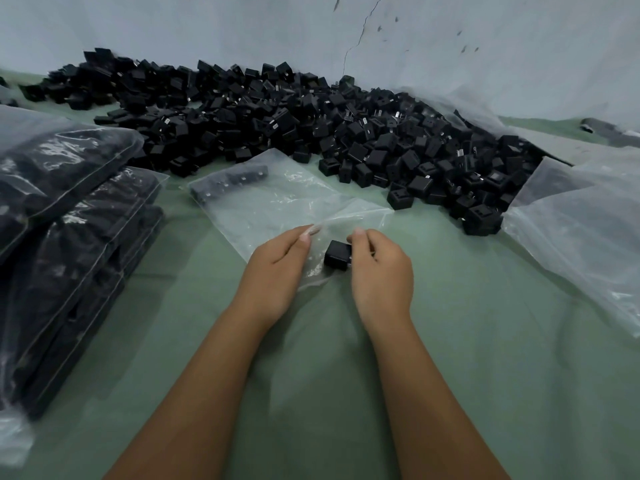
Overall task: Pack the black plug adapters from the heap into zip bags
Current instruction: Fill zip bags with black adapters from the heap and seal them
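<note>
Left hand (277, 268) pinches the near lip of the zip bag (277, 202), apparently to hold its mouth apart. Right hand (379, 268) grips one black adapter (336, 255) at that opening, angled to slide in. A row of adapters already sits at the bag's far end. Heap (311, 126) lies beyond; filled bags (69, 220) stacked left.

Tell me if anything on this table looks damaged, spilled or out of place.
Nothing among the work stands out: the heap of adapters is loose as expected, and the filled bags are stacked on the left. The only damage visible is a thin crack in the wall behind the heap.
</note>
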{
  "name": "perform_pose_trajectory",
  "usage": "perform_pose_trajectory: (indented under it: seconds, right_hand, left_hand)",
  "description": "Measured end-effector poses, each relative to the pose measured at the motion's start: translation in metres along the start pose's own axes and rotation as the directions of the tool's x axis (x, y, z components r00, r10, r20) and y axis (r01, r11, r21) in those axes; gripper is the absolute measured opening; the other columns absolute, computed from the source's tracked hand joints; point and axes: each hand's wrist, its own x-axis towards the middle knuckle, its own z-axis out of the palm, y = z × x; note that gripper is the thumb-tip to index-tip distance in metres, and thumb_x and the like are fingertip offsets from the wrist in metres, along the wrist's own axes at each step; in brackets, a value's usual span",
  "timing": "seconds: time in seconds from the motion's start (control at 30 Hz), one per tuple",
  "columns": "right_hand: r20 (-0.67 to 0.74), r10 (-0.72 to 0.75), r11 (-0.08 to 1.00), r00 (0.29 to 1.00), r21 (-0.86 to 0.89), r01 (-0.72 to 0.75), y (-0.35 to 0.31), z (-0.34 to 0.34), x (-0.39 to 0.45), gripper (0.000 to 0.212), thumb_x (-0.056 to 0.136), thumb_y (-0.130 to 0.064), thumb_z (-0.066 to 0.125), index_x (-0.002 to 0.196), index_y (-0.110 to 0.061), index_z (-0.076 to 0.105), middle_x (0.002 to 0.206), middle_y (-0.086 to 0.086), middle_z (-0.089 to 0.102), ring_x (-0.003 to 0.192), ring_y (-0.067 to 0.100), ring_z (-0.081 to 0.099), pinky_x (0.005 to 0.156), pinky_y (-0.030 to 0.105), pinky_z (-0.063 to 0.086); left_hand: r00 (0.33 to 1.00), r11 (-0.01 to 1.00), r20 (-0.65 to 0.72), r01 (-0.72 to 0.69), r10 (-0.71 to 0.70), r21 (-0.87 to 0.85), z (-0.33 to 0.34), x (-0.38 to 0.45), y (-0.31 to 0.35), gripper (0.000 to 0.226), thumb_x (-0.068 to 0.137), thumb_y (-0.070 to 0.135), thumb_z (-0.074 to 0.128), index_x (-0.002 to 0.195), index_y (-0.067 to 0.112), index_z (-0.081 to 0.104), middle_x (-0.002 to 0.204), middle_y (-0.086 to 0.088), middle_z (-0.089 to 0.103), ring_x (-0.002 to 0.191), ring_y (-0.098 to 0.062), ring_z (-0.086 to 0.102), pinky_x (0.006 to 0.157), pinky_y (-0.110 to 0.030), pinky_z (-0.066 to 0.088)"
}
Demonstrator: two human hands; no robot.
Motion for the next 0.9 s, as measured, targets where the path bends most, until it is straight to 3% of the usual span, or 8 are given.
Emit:
perform_pose_trajectory:
  seconds: [0.1,0.3,0.47,0.57,0.67,0.77,0.9]
  right_hand:
    - [0.010,0.046,0.997,0.999,0.062,-0.046,0.001,-0.009,0.000,0.013,0.078,-0.023,0.047,0.073,-0.020,0.058,0.066,-0.002,0.057,0.061,0.014,0.051,0.054,0.030,0.039]
    - [0.144,-0.068,0.998,0.987,0.019,0.066,0.002,-0.017,0.001,0.023,0.069,-0.026,0.041,0.066,-0.015,0.062,0.069,-0.003,0.060,0.074,0.016,0.052,0.063,0.033,0.042]
    - [0.184,-0.350,0.911,0.919,-0.163,0.379,-0.002,-0.014,-0.005,0.027,0.074,-0.021,0.047,0.078,-0.022,0.073,0.075,-0.011,0.068,0.078,0.013,0.045,0.072,0.028,0.039]
    - [0.200,-0.487,0.802,0.850,-0.284,0.526,-0.004,-0.013,-0.007,0.022,0.073,-0.016,0.052,0.079,-0.021,0.073,0.073,-0.011,0.068,0.074,0.019,0.045,0.070,0.030,0.037]
    - [0.223,-0.535,0.727,0.815,-0.371,0.578,-0.005,-0.013,-0.007,0.024,0.071,-0.013,0.049,0.080,-0.019,0.071,0.070,-0.010,0.065,0.073,0.020,0.044,0.067,0.031,0.032]
    - [0.255,-0.571,0.671,0.780,-0.403,0.622,-0.007,-0.015,-0.008,0.029,0.072,-0.016,0.041,0.083,-0.017,0.068,0.069,-0.008,0.062,0.073,0.022,0.046,0.066,0.030,0.028]
    - [0.382,-0.532,0.628,0.755,-0.421,0.655,-0.013,-0.008,-0.008,0.034,0.078,-0.017,0.037,0.094,-0.017,0.067,0.088,-0.006,0.066,0.085,0.022,0.052,0.072,0.030,0.032]
  left_hand:
    - [1.000,1.000,0.000,-0.007,0.007,0.004,0.000,-0.001,0.001,0.031,0.104,0.028,0.042,0.110,0.048,0.064,0.098,0.051,0.057,0.101,0.029,0.048,0.078,0.007,0.032]
    - [0.996,0.997,-0.051,-0.075,0.076,0.011,0.000,-0.004,0.007,0.032,0.099,0.034,0.038,0.098,0.060,0.058,0.098,0.049,0.058,0.101,0.025,0.050,0.079,0.004,0.033]
    - [0.984,0.989,-0.099,-0.145,0.147,0.028,0.000,-0.004,0.003,0.042,0.095,0.039,0.037,0.127,0.032,0.063,0.109,0.038,0.057,0.111,0.020,0.048,0.092,-0.002,0.034]
    - [0.977,0.982,-0.102,-0.183,0.187,0.047,0.001,-0.006,0.004,0.039,0.097,0.036,0.037,0.125,0.030,0.064,0.101,0.043,0.058,0.107,0.019,0.051,0.091,-0.005,0.036]
    - [0.970,0.976,-0.111,-0.210,0.215,0.055,0.001,-0.006,0.004,0.034,0.099,0.033,0.038,0.118,0.032,0.066,0.097,0.047,0.057,0.101,0.019,0.053,0.087,-0.003,0.038]
    - [0.971,0.974,-0.096,-0.215,0.221,0.071,0.001,-0.006,0.005,0.037,0.098,0.032,0.038,0.121,0.027,0.067,0.100,0.035,0.063,0.103,0.010,0.056,0.091,-0.012,0.043]
    - [0.965,0.952,-0.061,-0.238,0.254,0.190,0.002,-0.009,0.008,0.044,0.097,0.030,0.037,0.133,0.017,0.060,0.126,0.017,0.059,0.124,-0.002,0.050,0.107,-0.020,0.036]
